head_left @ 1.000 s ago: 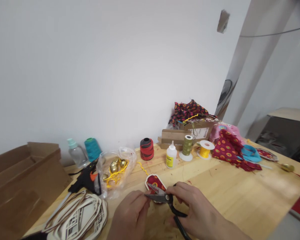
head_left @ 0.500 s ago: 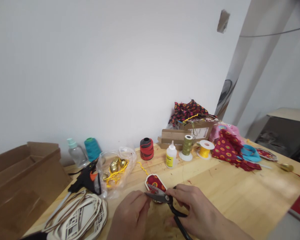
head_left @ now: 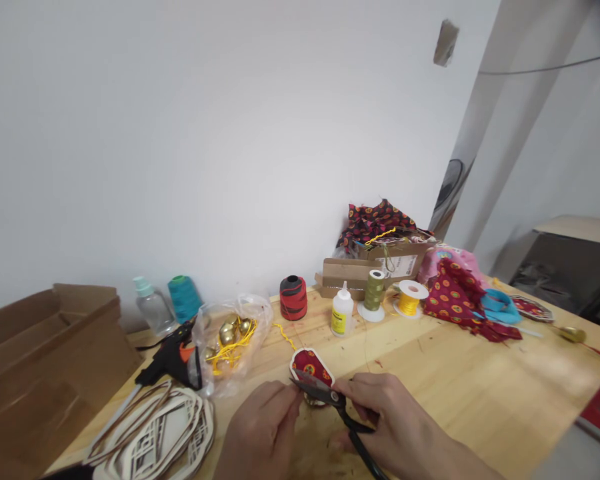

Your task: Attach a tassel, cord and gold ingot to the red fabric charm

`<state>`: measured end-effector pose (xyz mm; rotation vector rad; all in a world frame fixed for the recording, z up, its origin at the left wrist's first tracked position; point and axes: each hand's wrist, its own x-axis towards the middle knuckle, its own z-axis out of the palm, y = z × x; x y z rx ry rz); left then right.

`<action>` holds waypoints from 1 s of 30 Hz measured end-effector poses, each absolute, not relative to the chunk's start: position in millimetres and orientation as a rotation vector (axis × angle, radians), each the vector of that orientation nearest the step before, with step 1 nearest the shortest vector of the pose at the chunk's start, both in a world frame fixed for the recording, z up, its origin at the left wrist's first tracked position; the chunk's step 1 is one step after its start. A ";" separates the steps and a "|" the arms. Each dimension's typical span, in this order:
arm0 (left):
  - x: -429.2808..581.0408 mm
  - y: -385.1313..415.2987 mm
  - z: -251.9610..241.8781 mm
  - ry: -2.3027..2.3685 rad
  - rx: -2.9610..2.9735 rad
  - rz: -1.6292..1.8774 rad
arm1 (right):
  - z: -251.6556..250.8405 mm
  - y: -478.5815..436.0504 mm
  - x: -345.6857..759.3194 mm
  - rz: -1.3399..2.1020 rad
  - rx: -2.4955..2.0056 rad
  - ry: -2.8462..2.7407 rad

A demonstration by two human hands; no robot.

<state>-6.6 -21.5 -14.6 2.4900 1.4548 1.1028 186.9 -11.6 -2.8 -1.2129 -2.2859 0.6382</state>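
Note:
My right hand (head_left: 380, 407) is closed round black-handled scissors (head_left: 334, 397), whose blades point left toward my other hand. At the blade tips, the fingers of my left hand (head_left: 263, 427) are pinched together; what they hold is hidden or too small to make out. Behind the blades lies a white-rimmed ornament (head_left: 312, 364) with dark red patterned fabric in its middle. A yellow cord (head_left: 285, 335) runs from its top edge across the wooden table (head_left: 460, 380). The scissors partly cover the ornament's lower part.
On the left are a cardboard box (head_left: 55, 373), wooden cut-out frames (head_left: 165, 427), a glue gun (head_left: 173, 357) and a bag of golden bells (head_left: 233, 333). Behind stand a red-black thread cone (head_left: 293, 298), a glue bottle (head_left: 342, 312) and a yellow spool (head_left: 410, 299). Red fabric (head_left: 455, 297) lies right.
The scissor blades have drawn closer together, and the scissors have shifted very slightly. My left hand keeps nearly the same place.

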 end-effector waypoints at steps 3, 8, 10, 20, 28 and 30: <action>-7.1 -21.4 -15.8 1.474 2.483 1.085 | -3.9 -12.2 186.4 0.626 -1.213 -2.294; -8.7 -20.1 -16.7 1.431 2.502 1.113 | -1.0 -13.0 187.1 0.626 -1.218 -2.257; -8.8 -19.8 -15.7 1.423 2.506 1.124 | -0.7 -13.1 190.7 0.641 -1.258 -2.177; -7.6 -21.1 -11.5 1.506 2.445 1.097 | -31.8 -17.3 285.2 0.549 -1.562 -1.854; -0.6 -21.0 -15.0 1.325 2.613 1.228 | -11.2 -38.9 273.8 0.690 -1.457 -2.035; 1.3 -21.9 -14.1 1.287 2.656 1.248 | -0.5 -43.3 248.6 0.673 -1.348 -2.091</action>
